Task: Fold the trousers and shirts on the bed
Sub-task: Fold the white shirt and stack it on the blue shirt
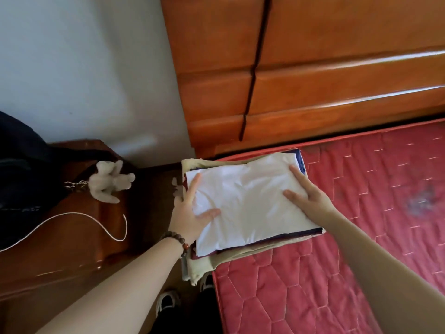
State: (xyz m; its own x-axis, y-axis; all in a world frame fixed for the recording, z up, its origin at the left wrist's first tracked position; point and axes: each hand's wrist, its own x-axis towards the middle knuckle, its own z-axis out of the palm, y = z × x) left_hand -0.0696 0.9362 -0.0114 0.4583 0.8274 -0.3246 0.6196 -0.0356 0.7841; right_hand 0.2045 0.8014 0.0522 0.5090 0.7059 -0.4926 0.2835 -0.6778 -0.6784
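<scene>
Head view looks down on my two hands at the corner of the bed, a red quilted mattress [361,213] with a glossy orange-brown wooden headboard [313,68] along its far side. At that corner sits a stack of folded clothes [240,251]: pale cream fabric at the bottom, dark maroon and navy layers between, and on top a folded white shirt [248,203], a smooth flat rectangle of thin cloth.

My left hand [190,213] holds the stack's edge at 9 o'clock, thumb lying on the white cloth and fingers spread along the side (some of them look tucked round the edge, though I cannot see how far under they go). My right hand [305,191] lies flat on top toward 3 o'clock, fingers straight and pressing down, holding nothing.

I judge the hands sit this way to square and flatten the pile: one steadies the side, the other smooths the top so the layers stay aligned. The stack overhangs the mattress edge at 7 o'clock, so it could slip toward the floor.

Off at 9 o'clock, well apart, a brown wooden nightstand [79,237] carries a small grey plush toy [110,182], a white cord [72,218] and a dark bag [21,177].
</scene>
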